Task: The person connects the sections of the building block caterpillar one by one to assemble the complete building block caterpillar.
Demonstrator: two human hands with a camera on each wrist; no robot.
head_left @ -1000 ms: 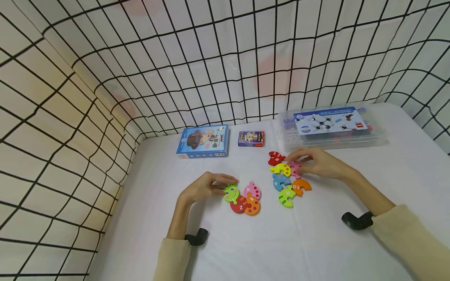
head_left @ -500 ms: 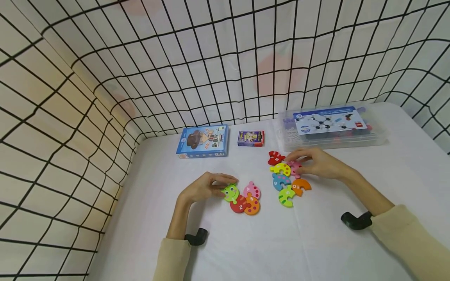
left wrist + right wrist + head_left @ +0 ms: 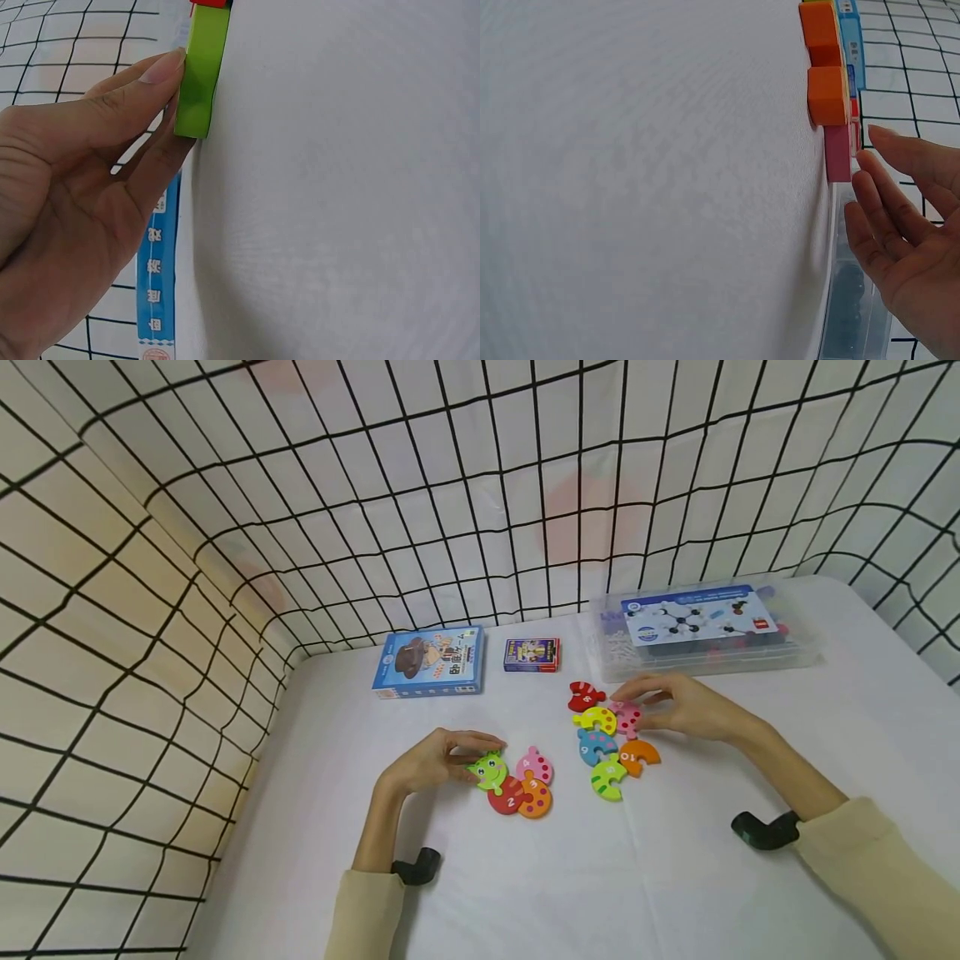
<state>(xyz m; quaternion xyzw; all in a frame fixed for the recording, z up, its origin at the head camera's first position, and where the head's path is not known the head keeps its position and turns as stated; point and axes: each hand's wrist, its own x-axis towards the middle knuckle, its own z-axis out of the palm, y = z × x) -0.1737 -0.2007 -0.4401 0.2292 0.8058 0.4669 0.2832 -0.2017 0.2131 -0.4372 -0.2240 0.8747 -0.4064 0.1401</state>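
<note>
My left hand (image 3: 437,762) pinches the rim of a green smiling caterpillar-head puzzle piece (image 3: 491,772) lying on the table. In the left wrist view, thumb and fingers meet the green piece's edge (image 3: 201,75). Joined to the head are a red piece marked 2 (image 3: 507,796), an orange 3 (image 3: 535,798) and a pink 4 (image 3: 534,766). On the right, my right hand (image 3: 686,710) hovers around a dotted pink piece (image 3: 627,717), fingers spread and relaxed; contact is unclear. Beside it lie red (image 3: 586,697), yellow (image 3: 597,720), blue (image 3: 596,746), green (image 3: 608,778) and orange (image 3: 639,757) pieces.
Behind the pieces stand a blue game box (image 3: 430,662), a small purple-and-red card box (image 3: 532,655) and a clear plastic case (image 3: 705,628) with a molecule label. A black wire grid (image 3: 450,527) borders the white-covered table (image 3: 540,893) at the back and left.
The camera view has shifted slightly, moving everything a little to the left in the picture. Both hands and the puzzle pieces otherwise keep their places.
</note>
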